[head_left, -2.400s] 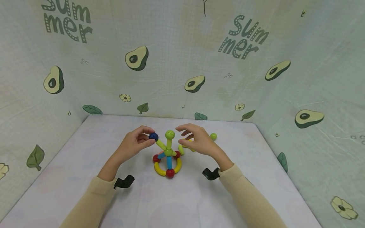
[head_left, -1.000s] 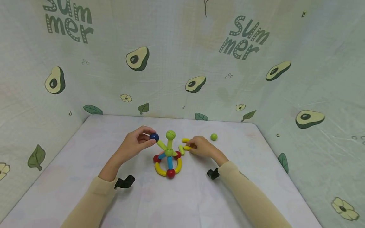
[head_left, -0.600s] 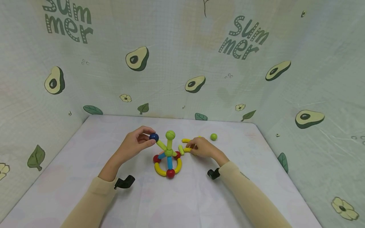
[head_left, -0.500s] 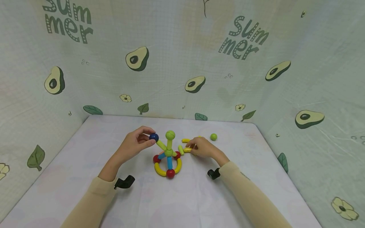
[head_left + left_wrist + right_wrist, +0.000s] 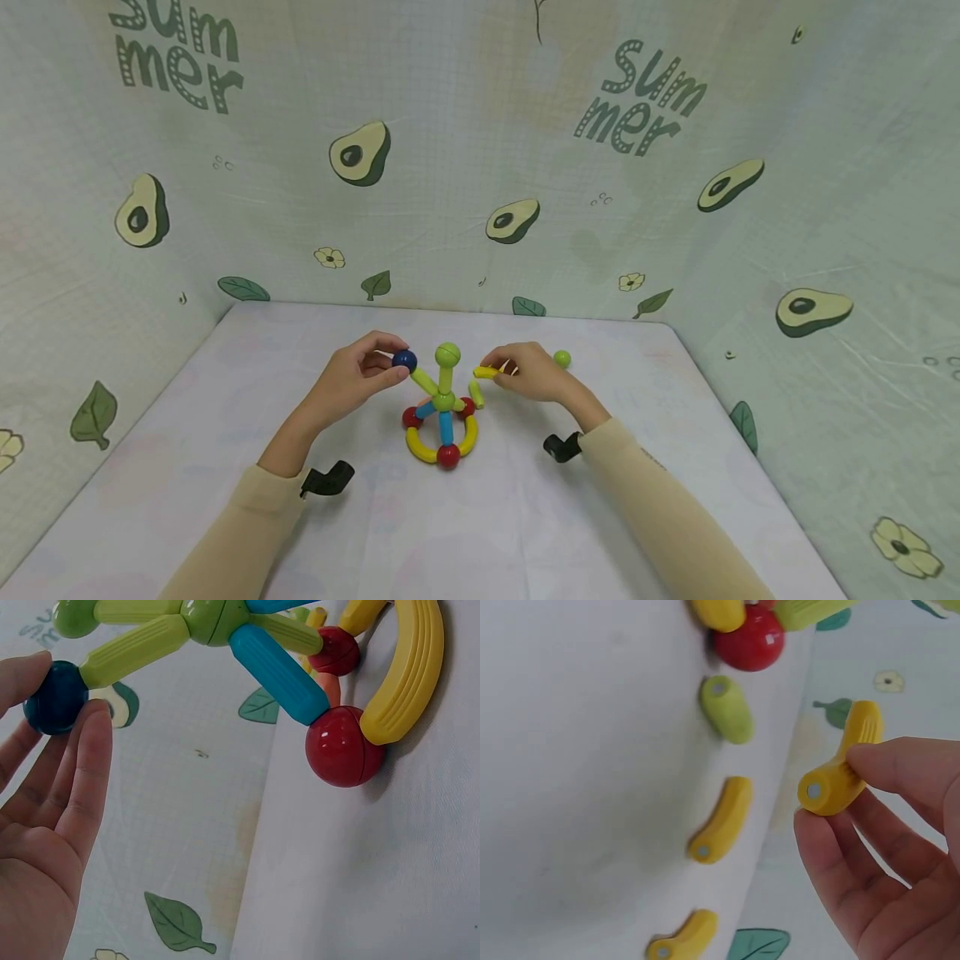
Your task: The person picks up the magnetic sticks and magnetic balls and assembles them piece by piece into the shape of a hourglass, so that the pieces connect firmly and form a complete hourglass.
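A magnetic ball-and-rod structure stands on the table: red balls joined by yellow curved rods form a ring, and blue rods rise to a central green ball [image 5: 444, 402]. From there one green rod goes up to a top green ball [image 5: 447, 355]. Another slants to a dark blue ball [image 5: 56, 697], which my left hand [image 5: 352, 368] pinches between thumb and fingers. To the right of the structure, my right hand [image 5: 528, 372] pinches a yellow curved rod [image 5: 840, 765] by its middle, raised off the table. A magnet disc shows at its near end.
On the table beneath my right hand lie a short green rod [image 5: 727, 710] and two yellow curved rods [image 5: 721, 821]. A loose green ball [image 5: 562, 359] sits farther right. Patterned cloth [image 5: 450, 208] rises behind the table [image 5: 450, 533].
My right hand has gone down to the table, gripped a yellow curved rod and lifted it. My left hand has stayed at the dark blue ball.
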The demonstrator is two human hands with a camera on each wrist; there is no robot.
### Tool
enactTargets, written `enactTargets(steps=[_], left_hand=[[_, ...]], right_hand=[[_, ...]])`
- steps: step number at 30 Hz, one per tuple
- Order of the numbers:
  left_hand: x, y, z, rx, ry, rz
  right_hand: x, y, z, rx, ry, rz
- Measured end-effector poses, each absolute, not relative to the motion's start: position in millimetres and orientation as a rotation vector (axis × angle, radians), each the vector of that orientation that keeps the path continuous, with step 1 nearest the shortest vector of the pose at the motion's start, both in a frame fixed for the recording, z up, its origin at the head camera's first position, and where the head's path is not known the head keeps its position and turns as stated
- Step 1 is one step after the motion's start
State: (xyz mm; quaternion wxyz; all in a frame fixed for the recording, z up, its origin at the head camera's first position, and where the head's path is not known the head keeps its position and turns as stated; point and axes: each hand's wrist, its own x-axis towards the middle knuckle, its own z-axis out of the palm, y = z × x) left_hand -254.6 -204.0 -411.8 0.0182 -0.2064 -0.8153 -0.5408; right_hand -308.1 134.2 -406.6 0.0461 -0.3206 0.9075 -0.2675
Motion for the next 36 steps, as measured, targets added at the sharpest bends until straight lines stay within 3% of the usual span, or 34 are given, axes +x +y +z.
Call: enactTargets(steps=[14,36], left_hand=[[-255.9,-204.1,-411.8,-0.641,-2.536,-1.683],[-258.3,-203.8,-413.9,-0.628,-2.543,-1.679]], right_hand=[[-296.2,114.8,-367.2,-0.953,2.835,-1.084],[-289.8,93.7,-351.5,-0.959,2.880,-1.381]])
